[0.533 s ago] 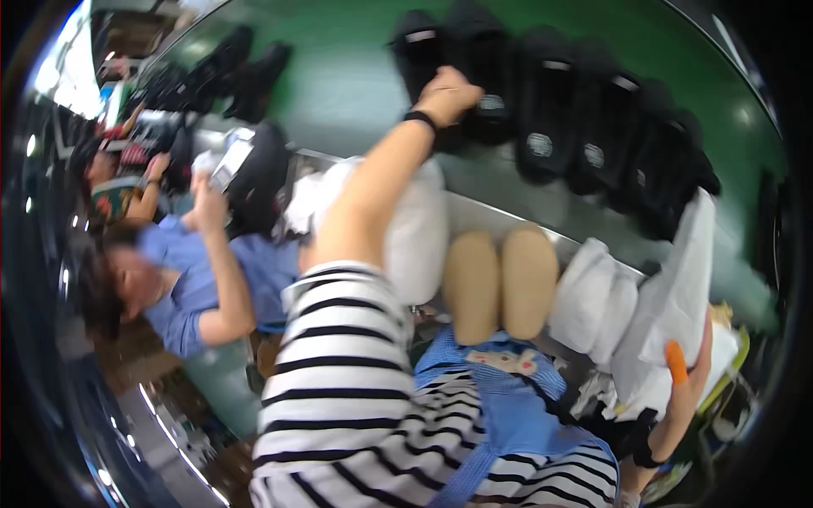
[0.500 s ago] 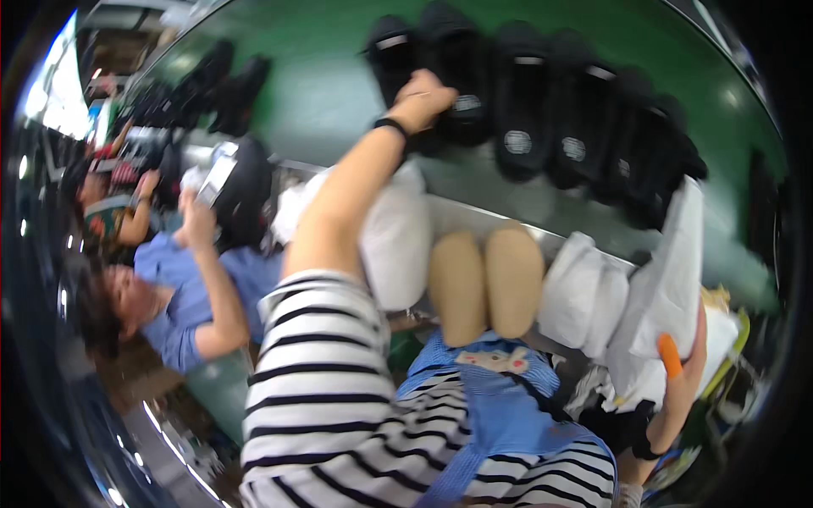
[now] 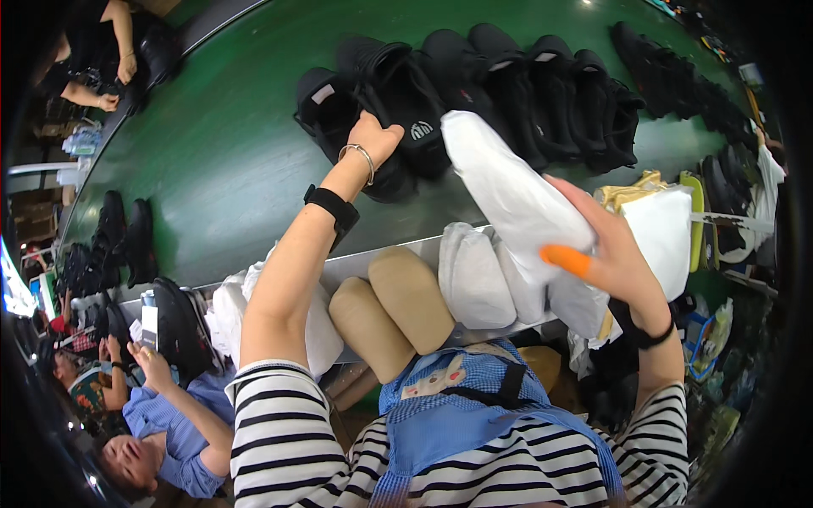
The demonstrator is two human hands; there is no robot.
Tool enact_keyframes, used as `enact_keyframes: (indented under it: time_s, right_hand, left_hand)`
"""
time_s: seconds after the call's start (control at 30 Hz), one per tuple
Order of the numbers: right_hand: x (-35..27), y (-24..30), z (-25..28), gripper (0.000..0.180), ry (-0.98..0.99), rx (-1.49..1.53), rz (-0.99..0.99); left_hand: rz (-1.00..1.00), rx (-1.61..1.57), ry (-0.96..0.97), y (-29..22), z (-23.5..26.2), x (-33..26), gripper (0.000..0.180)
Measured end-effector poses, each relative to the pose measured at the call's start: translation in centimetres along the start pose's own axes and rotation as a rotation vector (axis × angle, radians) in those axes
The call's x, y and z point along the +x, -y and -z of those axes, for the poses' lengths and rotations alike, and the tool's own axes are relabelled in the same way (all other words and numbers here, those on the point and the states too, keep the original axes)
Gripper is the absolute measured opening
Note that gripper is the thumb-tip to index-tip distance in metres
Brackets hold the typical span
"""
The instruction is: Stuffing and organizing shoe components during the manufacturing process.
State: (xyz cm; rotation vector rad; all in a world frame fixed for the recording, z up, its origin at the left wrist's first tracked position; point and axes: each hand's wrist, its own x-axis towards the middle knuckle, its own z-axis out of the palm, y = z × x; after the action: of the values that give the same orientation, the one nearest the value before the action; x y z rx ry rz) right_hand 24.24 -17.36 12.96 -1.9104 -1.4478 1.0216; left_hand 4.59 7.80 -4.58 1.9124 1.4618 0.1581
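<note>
My left hand (image 3: 370, 140) reaches out over the green belt (image 3: 237, 144) and grips a black shoe (image 3: 398, 114) at the near end of a row of black shoes (image 3: 542, 89). A black band and a thin bracelet sit on that wrist. My right hand (image 3: 611, 254), with an orange cover on one fingertip, holds a white stuffing form (image 3: 512, 190) lifted above the table edge. Below it lie more white forms (image 3: 474, 279) and two tan shoe forms (image 3: 394, 309) beside a stack of white paper (image 3: 665, 229).
A person in a blue shirt (image 3: 165, 419) works at lower left beside a black shoe (image 3: 178, 326). More black shoes (image 3: 127, 237) stand at the belt's left end. Another person (image 3: 93, 59) stands at upper left. More shoes (image 3: 728, 186) sit at far right.
My right hand has come up from the lower right with a white form and now holds it high near the shoes. My left hand stays on the black shoe.
</note>
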Motion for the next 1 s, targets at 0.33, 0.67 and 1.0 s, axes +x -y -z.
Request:
enact_keyframes:
  time_s: [0.33, 0.67, 1.0]
  right_hand:
    - [6.0, -3.3, 0.2, 0.055, 0.065, 0.289, -0.177]
    - [8.8, -5.0, -2.0, 0.043, 0.196, 0.896, -0.379]
    - [15.3, -2.9, 0.2, 0.037, 0.451, 0.533, -0.434]
  left_hand:
    - [-0.225, 0.31, -0.257, -5.7, 0.8, -3.6, 0.075]
    - [-0.158, 0.555, -0.447, -3.4, -3.3, 0.6, 0.068]
    - [-0.205, 0.145, -0.301, -1.2, 0.9, -0.4, 0.036]
